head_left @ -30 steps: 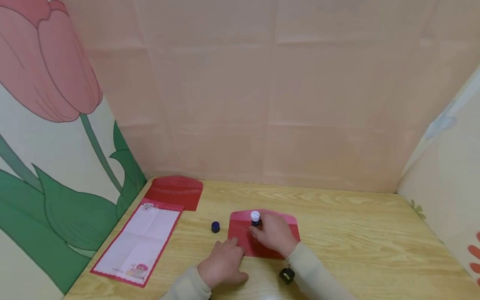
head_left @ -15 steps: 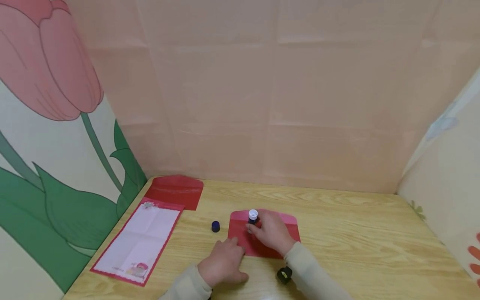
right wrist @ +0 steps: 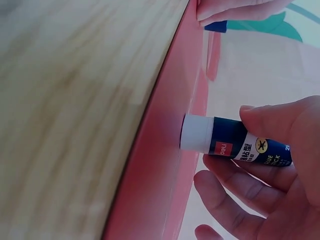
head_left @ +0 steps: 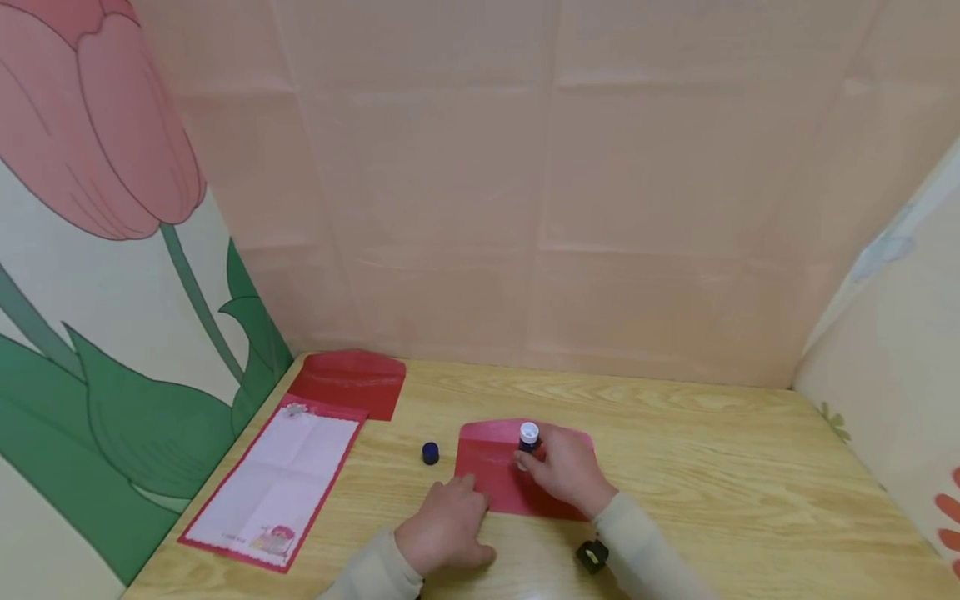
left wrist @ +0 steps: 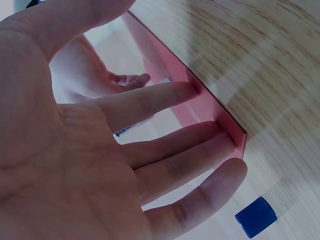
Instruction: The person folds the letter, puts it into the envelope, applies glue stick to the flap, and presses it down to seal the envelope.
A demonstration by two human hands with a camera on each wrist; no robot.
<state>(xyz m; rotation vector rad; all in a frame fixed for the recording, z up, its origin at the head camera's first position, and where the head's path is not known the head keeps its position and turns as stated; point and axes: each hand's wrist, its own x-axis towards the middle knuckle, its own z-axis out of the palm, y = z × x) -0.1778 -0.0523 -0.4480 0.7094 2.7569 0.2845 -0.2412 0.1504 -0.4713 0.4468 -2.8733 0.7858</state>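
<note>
My right hand (head_left: 572,475) grips a glue stick (right wrist: 235,141) between thumb and fingers. The stick stands upright, its lower white end against the red envelope (head_left: 487,479), near the flap fold. In the head view, its white upper end faces me. My left hand (head_left: 447,525) lies at the envelope's near left corner; several fingertips (left wrist: 227,142) touch the paper, the fingers nearly straight. A dark blue cap (head_left: 430,453) stands on the table just left of the envelope. The envelope's flap (head_left: 480,430) is unfolded, pointing away from me.
To the left lies a white letter sheet (head_left: 281,475) with a pink border and fold creases. Behind it is a second red envelope (head_left: 352,387), partly overlapped by the sheet. Walls with a peach cover (head_left: 525,208) and a tulip picture (head_left: 112,125) edge the wooden table (head_left: 712,467).
The right hand slides slightly left with the glue stick, then back to the right along the envelope. My left hand stays in place.
</note>
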